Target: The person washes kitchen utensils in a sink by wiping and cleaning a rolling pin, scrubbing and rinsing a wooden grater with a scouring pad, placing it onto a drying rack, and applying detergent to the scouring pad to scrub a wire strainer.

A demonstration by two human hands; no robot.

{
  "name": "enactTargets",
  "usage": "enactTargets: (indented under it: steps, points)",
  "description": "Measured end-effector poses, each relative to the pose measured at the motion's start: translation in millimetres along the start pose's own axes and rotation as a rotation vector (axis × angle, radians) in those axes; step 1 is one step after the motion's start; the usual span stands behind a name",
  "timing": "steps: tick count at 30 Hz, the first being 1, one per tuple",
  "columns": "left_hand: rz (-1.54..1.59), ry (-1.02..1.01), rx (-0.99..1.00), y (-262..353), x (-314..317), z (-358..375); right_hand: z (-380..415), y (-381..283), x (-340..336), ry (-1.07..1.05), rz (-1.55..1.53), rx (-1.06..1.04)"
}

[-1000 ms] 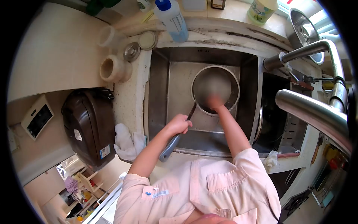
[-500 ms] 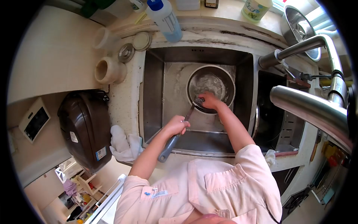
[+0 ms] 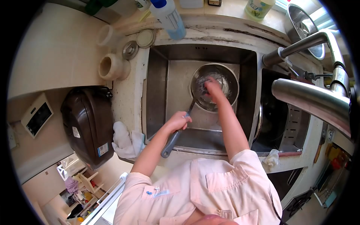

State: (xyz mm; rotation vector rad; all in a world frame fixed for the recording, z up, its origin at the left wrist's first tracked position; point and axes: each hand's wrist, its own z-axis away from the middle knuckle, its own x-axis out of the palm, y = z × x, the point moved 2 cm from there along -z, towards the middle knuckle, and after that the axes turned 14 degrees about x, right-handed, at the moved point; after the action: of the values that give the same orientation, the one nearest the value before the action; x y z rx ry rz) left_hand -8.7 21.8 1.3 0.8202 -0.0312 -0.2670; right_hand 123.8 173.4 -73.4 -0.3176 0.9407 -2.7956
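A round pan [image 3: 233, 98] with sudsy liquid inside sits in the metal sink [image 3: 176, 75], its long grey handle [image 3: 172, 143] pointing toward my body. My left hand [image 3: 179, 122] is wrapped round the upper part of that handle. Inside the pan is my right hand [image 3: 213, 88], fingers bent down at the left part of its inner surface, somewhat blurred. A dark, scrubber-like thing seems to be under the fingers, but it is too blurred to make out.
The faucet [image 3: 307, 101] reaches in from the right. Behind the sink stands a blue-capped bottle [image 3: 170, 20]. A ceramic jar [image 3: 111, 66] and lids [image 3: 145, 38] are at the left, with a white cloth [image 3: 125, 141] near the front left edge. A steel bowl [image 3: 318, 50] leans at back right.
My right hand has moved up and further into the pan, away from its near edge. My left hand keeps its hold on the handle. The whole view has shifted slightly.
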Motion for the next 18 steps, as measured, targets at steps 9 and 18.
enactTargets:
  steps: [9,18]
  points:
    - [-0.015,0.014,-0.042,7.1,2.1,6.4,-45.4,22.9,-29.0,0.672,0.605,-0.134]
    - [-0.256,0.047,0.011,9.2,3.7,7.1,-40.2,46.1,-15.8,-0.225,0.769,-0.212]
